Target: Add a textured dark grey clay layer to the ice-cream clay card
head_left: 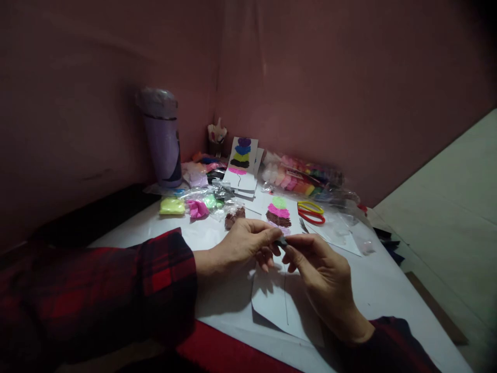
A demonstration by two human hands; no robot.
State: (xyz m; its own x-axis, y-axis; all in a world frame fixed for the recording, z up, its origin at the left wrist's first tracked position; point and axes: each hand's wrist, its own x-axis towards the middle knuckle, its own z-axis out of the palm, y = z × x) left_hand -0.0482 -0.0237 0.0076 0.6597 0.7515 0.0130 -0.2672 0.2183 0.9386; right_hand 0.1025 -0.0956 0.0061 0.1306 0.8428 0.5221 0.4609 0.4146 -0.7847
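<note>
My left hand [243, 244] and my right hand [318, 269] meet above a white card [279, 305] on the table. Both pinch one small dark lump of clay [280, 242] between thumbs and fingertips. Just beyond them lies a card [278, 211] with green, pink and brown clay layers pressed onto it. Both sleeves are red and black plaid.
Bags of yellow [172, 206], pink [197, 209] and brown clay [234, 216] lie at the left. A purple tumbler [163, 140] stands by the wall. A finished clay card [243, 160] leans at the back, beside a pack of coloured clay sticks [303, 176]. Yellow and red rings [310, 212] lie at the right.
</note>
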